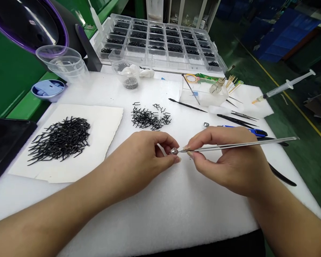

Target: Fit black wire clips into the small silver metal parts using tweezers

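Tweezers in right hand point toward silvery piece in left hand

Small part is held left of tweezers. Wire pile is set behind, second pile laid on paper at left. Compartment tray is placed behind both piles.

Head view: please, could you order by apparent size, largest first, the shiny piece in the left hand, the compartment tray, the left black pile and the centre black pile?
1. Compartment tray
2. Left black pile
3. Centre black pile
4. Held shiny piece, clearly smallest
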Tool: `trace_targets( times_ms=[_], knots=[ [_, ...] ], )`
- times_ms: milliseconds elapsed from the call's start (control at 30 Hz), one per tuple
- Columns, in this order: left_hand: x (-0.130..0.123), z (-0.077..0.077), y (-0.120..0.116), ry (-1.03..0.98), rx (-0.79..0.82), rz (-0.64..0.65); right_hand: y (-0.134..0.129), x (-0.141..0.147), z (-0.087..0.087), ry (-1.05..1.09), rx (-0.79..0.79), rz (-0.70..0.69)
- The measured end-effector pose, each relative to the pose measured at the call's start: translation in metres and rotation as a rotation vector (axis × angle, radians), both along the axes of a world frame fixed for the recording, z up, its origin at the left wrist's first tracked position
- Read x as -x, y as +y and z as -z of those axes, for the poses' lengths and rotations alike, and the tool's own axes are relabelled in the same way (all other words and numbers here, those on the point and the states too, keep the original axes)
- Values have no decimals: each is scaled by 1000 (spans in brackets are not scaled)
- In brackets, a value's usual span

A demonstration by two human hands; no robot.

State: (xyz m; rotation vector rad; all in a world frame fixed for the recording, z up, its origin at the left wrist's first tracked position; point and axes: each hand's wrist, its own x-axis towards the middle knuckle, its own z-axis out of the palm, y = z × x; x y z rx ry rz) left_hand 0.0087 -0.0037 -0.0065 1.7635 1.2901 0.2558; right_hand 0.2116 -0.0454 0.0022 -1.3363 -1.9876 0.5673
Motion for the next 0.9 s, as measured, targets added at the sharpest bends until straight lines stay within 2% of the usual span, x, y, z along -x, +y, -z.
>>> trace_targets(
  times_ms=[200, 900],
  knots=[
    [-1, -1, 0, 0, 42, 6, 0, 0, -3, -34, 33, -14],
    [-1, -2, 0, 5, 27, 27, 1, 1, -2, -36, 47, -26]
  ],
)
